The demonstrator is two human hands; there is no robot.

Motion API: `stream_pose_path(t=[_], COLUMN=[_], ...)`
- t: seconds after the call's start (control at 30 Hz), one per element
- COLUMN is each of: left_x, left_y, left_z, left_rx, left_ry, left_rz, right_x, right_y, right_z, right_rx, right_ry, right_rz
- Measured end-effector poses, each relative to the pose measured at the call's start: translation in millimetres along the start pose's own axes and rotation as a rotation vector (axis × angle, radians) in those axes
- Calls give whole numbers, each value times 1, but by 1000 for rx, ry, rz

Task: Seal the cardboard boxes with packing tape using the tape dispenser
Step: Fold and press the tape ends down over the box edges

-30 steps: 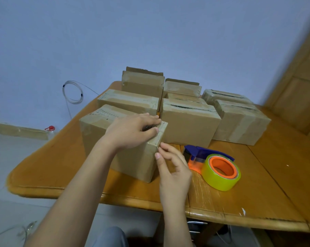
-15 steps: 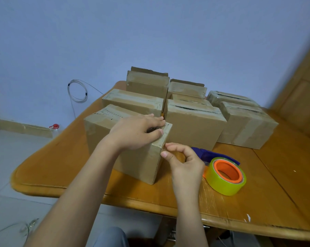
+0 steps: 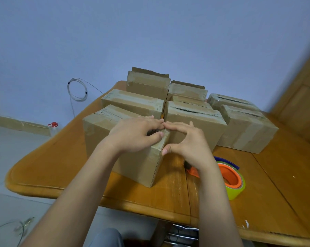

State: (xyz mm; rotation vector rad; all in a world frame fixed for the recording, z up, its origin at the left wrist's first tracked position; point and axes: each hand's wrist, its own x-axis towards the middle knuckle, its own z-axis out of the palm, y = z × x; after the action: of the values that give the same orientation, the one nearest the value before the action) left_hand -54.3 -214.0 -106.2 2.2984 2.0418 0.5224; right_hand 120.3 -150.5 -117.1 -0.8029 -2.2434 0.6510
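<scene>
Head view. My left hand [image 3: 134,136] lies flat on top of the nearest box [image 3: 104,139], fingers nearly straight and pressed down at its 3 o'clock end, gripping nothing. My right hand [image 3: 188,145] arches over that same end: the thumb tip touches the end face just below the top edge, the fingers reach along the edge toward 12 o'clock, loosely spread, and nothing is held in them. The fingertips of the 2 hands almost meet at the corner. The tape dispenser [image 3: 232,179], with its yellow-green roll on an orange core, lies unheld on the table [image 3: 43,166] at 4 o'clock from my right wrist, which partly hides it. The other boxes [image 3: 195,122] stand close behind, from 12 to 2 o'clock. Step in hand, as I judge it: rubbing a tape end down over the box's edge; the tape itself is hard to make out under my fingers. The next move probably calls for freeing my right hand, taking up the dispenser, and drawing an unsealed box forward; the seams at 1 o'clock show dark gaps.
</scene>
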Motion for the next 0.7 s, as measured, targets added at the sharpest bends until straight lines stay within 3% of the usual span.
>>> stream_pose_path(t=[0.2, 0.4, 0.7], left_x=[0, 0, 0], left_y=[0, 0, 1], left_z=[-1, 0, 2], left_rx=[-17, -9, 1], left_ry=[-2, 11, 27], left_rz=[-6, -21, 15], right_x=[-7, -2, -2], right_y=[-1, -12, -3], right_z=[-13, -4, 2], right_rx=[32, -149, -123], right_ry=[-242, -78, -22], right_rz=[43, -11, -58])
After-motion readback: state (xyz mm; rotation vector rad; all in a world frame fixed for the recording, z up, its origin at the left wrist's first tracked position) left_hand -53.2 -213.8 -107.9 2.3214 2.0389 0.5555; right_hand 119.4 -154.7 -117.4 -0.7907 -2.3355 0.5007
